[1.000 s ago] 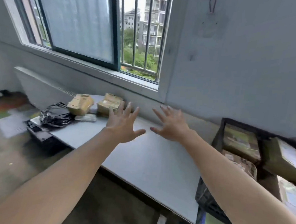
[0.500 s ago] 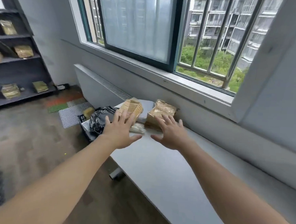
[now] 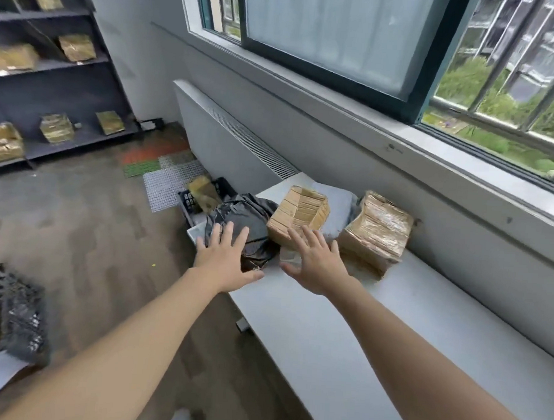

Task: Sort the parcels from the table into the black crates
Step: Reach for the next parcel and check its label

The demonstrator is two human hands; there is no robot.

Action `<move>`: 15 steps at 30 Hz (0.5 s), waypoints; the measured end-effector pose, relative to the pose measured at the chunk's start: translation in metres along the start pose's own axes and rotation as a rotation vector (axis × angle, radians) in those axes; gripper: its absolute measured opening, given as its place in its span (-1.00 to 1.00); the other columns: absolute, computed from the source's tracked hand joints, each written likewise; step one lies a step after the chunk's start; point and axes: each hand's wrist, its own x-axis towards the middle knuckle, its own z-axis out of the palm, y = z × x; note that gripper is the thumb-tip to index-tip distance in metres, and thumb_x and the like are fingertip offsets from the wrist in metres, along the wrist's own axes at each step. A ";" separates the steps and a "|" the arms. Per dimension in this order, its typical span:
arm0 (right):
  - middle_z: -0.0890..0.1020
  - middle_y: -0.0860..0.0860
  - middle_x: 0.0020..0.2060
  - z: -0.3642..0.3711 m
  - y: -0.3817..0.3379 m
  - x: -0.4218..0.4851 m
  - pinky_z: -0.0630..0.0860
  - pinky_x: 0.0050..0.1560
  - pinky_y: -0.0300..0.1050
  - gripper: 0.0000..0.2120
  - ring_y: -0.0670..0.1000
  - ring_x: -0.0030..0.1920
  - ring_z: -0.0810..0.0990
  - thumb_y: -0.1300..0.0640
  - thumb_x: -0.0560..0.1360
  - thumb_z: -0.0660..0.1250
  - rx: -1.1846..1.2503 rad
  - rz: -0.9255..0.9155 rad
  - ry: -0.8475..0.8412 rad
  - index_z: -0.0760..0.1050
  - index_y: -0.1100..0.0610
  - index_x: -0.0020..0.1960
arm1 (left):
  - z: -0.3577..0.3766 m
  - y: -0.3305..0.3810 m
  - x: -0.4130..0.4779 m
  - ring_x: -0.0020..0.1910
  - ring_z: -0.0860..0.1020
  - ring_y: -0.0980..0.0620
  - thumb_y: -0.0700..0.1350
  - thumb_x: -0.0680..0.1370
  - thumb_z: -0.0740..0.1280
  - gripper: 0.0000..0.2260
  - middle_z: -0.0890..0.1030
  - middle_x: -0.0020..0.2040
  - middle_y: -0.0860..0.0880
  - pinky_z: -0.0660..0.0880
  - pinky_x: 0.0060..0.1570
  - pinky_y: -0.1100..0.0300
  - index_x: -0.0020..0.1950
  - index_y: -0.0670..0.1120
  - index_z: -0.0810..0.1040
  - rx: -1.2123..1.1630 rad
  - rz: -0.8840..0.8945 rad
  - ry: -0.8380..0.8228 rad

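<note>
At the far end of the white table lie a black plastic parcel, a taped brown box parcel, a grey flat parcel behind it, and a second taped brown box near the wall. My left hand hovers with fingers spread over the black parcel's near side. Fingers straight, my right hand reaches toward the first brown box, just short of it. Both hands hold nothing. A black crate with a parcel inside sits on the floor beyond the table's end.
Another black crate with parcels stands on the floor at lower left. A dark shelf unit holding several brown parcels lines the left wall. A radiator cover and a window sill run along the wall behind the table.
The view has swung left and closer to the table's far end. Both hands have advanced toward the parcels, the left now over the black one, the right near the brown box.
</note>
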 end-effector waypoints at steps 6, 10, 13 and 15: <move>-0.04 0.02 0.61 0.045 -0.039 0.074 -0.11 0.52 0.30 -0.28 0.12 0.60 -0.11 -0.31 0.58 0.11 0.023 0.115 0.017 -0.10 -0.13 0.61 | 0.041 -0.059 0.080 0.58 -0.25 -0.19 0.50 0.38 0.27 0.08 -0.26 0.62 -0.10 -0.01 0.46 -0.29 0.60 0.08 -0.31 -0.001 0.092 -0.097; -0.03 0.02 0.61 0.065 -0.053 0.113 -0.14 0.50 0.33 -0.32 0.13 0.60 -0.13 -0.26 0.59 0.13 0.004 0.307 0.023 -0.07 -0.13 0.60 | 0.064 -0.091 0.139 0.57 -0.27 -0.23 0.47 0.38 0.31 0.09 -0.29 0.61 -0.10 -0.02 0.47 -0.31 0.59 0.09 -0.32 0.037 0.271 -0.145; 0.00 0.02 0.60 0.077 -0.060 0.130 -0.12 0.48 0.38 -0.35 0.16 0.59 -0.10 -0.22 0.60 0.15 -0.023 0.418 0.000 -0.05 -0.16 0.59 | 0.081 -0.098 0.169 0.56 -0.29 -0.26 0.43 0.39 0.35 0.08 -0.32 0.60 -0.09 -0.07 0.48 -0.33 0.59 0.11 -0.33 0.112 0.457 -0.170; 0.03 0.02 0.59 0.083 -0.062 0.138 -0.07 0.47 0.40 -0.36 0.17 0.58 -0.05 -0.20 0.60 0.16 -0.041 0.466 0.004 -0.04 -0.16 0.59 | 0.093 -0.098 0.184 0.56 -0.29 -0.28 0.38 0.40 0.39 0.09 -0.34 0.59 -0.08 -0.09 0.46 -0.35 0.58 0.12 -0.35 0.141 0.551 -0.185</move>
